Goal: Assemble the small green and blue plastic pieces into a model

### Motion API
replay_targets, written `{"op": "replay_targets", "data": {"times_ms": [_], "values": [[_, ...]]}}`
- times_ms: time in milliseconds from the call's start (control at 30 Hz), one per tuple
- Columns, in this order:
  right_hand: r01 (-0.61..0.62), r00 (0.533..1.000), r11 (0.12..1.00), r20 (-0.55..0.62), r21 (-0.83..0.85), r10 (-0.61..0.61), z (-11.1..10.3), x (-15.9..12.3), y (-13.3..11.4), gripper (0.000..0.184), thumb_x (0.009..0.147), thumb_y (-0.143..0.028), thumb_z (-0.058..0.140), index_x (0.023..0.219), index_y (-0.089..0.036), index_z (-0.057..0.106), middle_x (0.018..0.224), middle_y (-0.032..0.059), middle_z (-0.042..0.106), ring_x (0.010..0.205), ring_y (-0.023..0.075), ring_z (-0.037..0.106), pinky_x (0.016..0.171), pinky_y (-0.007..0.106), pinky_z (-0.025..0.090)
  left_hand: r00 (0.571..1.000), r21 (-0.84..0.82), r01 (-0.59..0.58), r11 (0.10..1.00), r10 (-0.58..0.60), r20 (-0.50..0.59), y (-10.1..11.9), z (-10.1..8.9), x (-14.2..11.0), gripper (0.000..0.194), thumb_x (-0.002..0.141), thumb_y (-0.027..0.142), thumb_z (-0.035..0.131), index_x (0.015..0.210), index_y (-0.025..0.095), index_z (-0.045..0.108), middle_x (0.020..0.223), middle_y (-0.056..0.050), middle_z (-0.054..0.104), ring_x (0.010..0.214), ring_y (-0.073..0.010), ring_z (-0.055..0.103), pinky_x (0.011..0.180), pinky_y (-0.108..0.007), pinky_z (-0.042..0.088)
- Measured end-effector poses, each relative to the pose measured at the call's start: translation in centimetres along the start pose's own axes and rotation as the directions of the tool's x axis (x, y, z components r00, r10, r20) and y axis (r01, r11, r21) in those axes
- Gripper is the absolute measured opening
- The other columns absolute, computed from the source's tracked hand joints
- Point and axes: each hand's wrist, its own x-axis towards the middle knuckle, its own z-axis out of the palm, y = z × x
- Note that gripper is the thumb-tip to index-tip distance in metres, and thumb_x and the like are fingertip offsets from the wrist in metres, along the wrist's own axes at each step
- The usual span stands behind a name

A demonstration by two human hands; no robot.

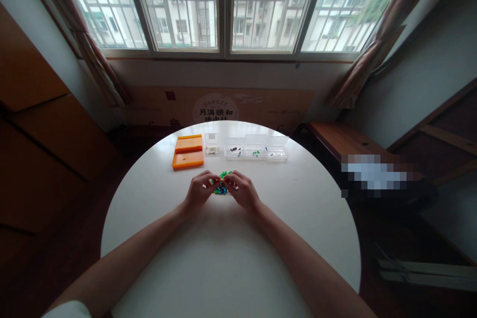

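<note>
My left hand (pixel 202 186) and my right hand (pixel 240 188) meet near the middle of the round white table (pixel 227 243). Both are closed, with thumbs and fingertips pinched together. Between the fingertips shows a tiny yellowish spot, too small to name. Right behind and under the fingers is a cluster of small green and blue pieces (pixel 222 190), partly hidden by my hands. Whether the pieces are joined or loose I cannot tell.
Beyond my hands stand an open orange case (pixel 188 160) and several clear plastic boxes (pixel 255 156) with open lids, holding small dark, green and pale pieces. A wooden bench (pixel 335 136) is to the right. The window is behind the table.
</note>
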Motion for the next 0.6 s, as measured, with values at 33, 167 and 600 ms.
{"op": "replay_targets", "data": {"times_ms": [33,167,600], "values": [[0.002,1.0,1.0,0.003,-0.002,-0.002,-0.02,0.01,0.0,0.014,0.087,-0.025,0.047,0.087,-0.02,0.06,0.074,0.0033,0.055,0.064,0.0127,0.052,0.061,0.023,0.042,1.0,-0.002,0.0,1.0,0.0,-0.001,0.01,0.0,0.01,0.012,0.078,0.025,0.061,0.082,0.015,0.067,0.071,-0.001,0.057,0.051,-0.006,0.053,0.046,-0.016,0.045],[0.007,1.0,1.0,0.012,-0.002,-0.007,-0.09,0.05,-0.03,0.015,0.088,-0.025,0.047,0.09,-0.019,0.06,0.077,0.0039,0.056,0.067,0.0129,0.053,0.063,0.023,0.042,1.0,0.002,0.005,1.0,-0.005,-0.004,0.16,-0.02,0.04,0.015,0.078,0.028,0.061,0.08,0.014,0.067,0.07,-0.001,0.057,0.05,-0.0061,0.053,0.045,-0.016,0.045],[0.012,1.0,1.0,0.019,-0.004,-0.011,-0.1,0.1,-0.06,0.018,0.089,-0.026,0.045,0.092,-0.019,0.061,0.079,0.0046,0.057,0.07,0.0133,0.053,0.065,0.023,0.042,1.0,0.048,0.002,0.999,-0.001,-0.019,0.07,-0.07,0.06,0.019,0.079,0.032,0.059,0.082,0.014,0.067,0.068,-0.001,0.057,0.051,-0.0068,0.053,0.048,-0.017,0.044]]}}
